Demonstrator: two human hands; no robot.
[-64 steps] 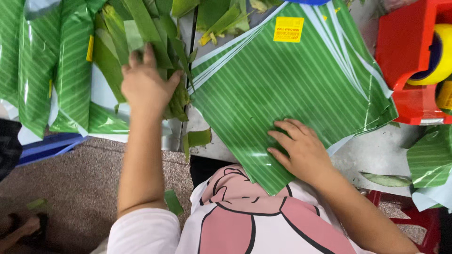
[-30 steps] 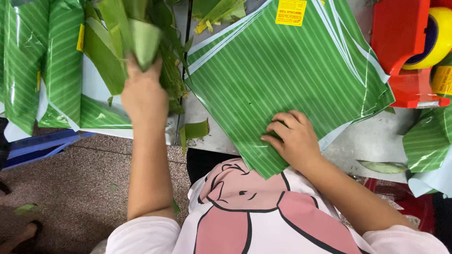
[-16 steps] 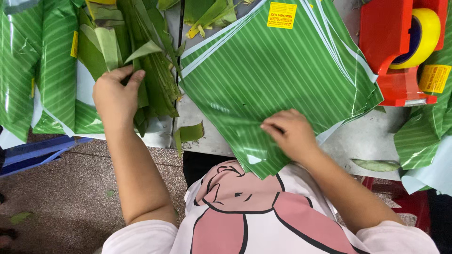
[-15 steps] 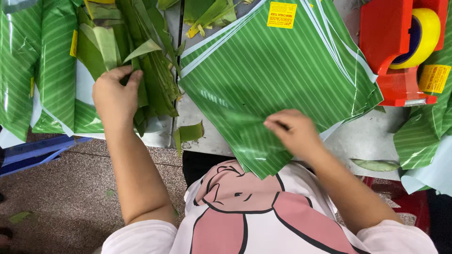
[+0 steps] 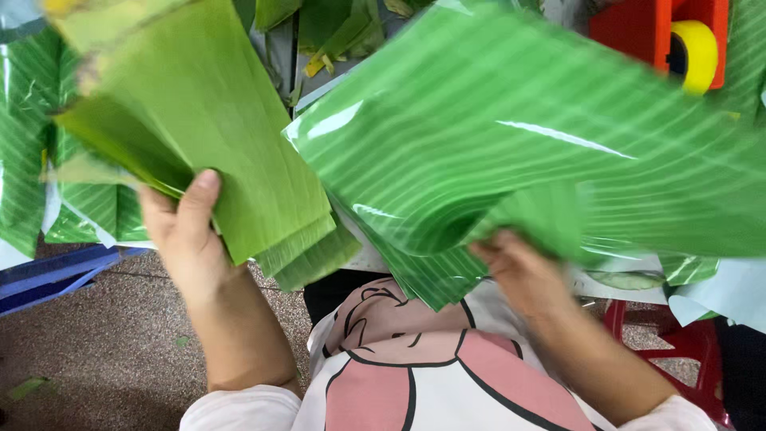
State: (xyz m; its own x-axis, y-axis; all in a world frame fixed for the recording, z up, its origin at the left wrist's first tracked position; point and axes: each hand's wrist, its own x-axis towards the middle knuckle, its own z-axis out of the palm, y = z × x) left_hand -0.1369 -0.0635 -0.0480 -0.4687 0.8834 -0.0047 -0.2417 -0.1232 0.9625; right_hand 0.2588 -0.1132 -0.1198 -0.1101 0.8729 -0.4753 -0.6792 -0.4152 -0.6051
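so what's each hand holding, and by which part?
Left hand grips a stack of green leaves near its lower edge, thumb on top. Right hand lifts a glossy striped green bag by its lower edge.

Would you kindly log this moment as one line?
left hand: grips leaf stack | right hand: lifts striped green bag | behind: red tape dispenser

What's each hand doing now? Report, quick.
Left hand: closed on a stack of flat green leaves.
Right hand: holding a glossy green striped plastic bag.
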